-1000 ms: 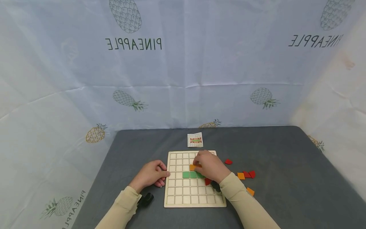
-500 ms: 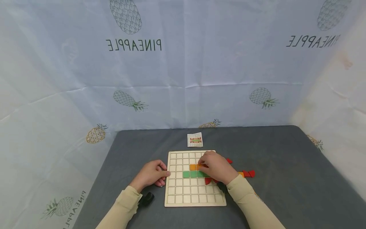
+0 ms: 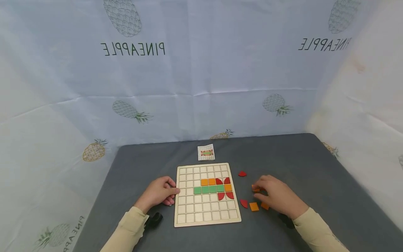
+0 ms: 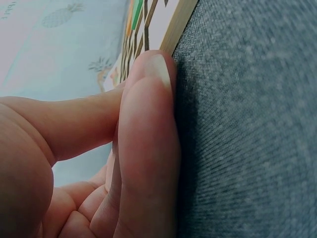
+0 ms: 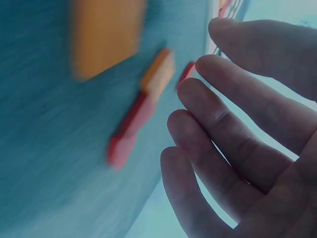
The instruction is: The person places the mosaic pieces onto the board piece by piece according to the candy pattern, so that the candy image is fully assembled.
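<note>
My left hand (image 3: 158, 191) grips the left edge of a wooden grid board (image 3: 189, 210); in the left wrist view, the thumb tip presses against its side. A row of green squares (image 3: 205, 189) lies on the grid, ending in an orange square (image 3: 228, 188). Two more orange squares (image 3: 208, 182) sit just above the row. Several red quarter-round tiles (image 3: 230, 195) surround the right-hand orange square. Right of the board, my right hand (image 3: 280, 196) hovers with spread, relaxed fingers over loose tiles, its fingertips right at an orange tile (image 3: 256, 189). Nothing is held in it.
A small pattern card (image 3: 206, 153) lies behind the board. Beside the board's right edge are a red tile (image 3: 242, 174), another red tile (image 3: 244, 203) and an orange tile (image 3: 254, 207). An orange tile (image 5: 157, 72) touches red ones in the right wrist view.
My right hand has left the board and moved right to the loose tiles, uncovering the red and orange tiles on the grid. The left hand stays at the board's edge. The head view has shifted slightly.
</note>
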Action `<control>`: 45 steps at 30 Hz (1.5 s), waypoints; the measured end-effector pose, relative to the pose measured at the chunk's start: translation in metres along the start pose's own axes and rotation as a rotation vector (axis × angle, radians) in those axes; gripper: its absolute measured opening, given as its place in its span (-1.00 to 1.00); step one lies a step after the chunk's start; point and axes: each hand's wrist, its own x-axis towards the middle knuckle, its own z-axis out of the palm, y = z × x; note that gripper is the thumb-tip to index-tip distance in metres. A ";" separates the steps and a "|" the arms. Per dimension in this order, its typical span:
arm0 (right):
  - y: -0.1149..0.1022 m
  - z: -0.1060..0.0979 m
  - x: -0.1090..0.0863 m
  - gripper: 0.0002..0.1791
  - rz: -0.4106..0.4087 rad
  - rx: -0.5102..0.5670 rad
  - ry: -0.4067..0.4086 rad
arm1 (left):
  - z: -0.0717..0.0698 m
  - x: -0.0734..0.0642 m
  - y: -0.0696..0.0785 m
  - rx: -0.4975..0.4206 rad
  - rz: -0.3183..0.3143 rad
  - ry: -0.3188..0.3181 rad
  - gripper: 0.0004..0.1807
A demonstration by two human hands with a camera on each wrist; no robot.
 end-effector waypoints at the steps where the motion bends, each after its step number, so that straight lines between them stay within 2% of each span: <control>1: 0.004 -0.001 -0.005 -0.82 0.003 -0.001 -0.003 | -0.001 -0.001 0.000 0.001 -0.001 0.002 -0.71; 9: 0.019 -0.001 -0.030 -0.78 0.065 -0.032 -0.034 | -0.004 -0.002 -0.001 0.002 0.001 0.005 -0.70; 14: 0.020 0.004 -0.035 -0.75 0.118 -0.016 -0.062 | -0.003 -0.001 -0.001 -0.021 0.009 -0.018 -0.68; 23: 0.021 0.010 -0.033 -0.76 0.102 -0.027 -0.044 | 0.000 -0.003 -0.001 -0.015 0.002 -0.010 -0.68; 31: 0.000 0.009 -0.008 -0.77 0.032 -0.038 0.010 | 0.000 -0.003 0.000 -0.015 0.005 0.003 -0.68; 40: -0.042 0.018 0.034 -0.79 -0.073 -0.016 0.040 | -0.001 -0.003 -0.001 -0.028 0.015 -0.007 -0.67; 45: -0.064 0.026 0.051 -0.81 -0.142 0.014 0.045 | -0.002 -0.002 -0.002 -0.030 0.017 -0.010 -0.66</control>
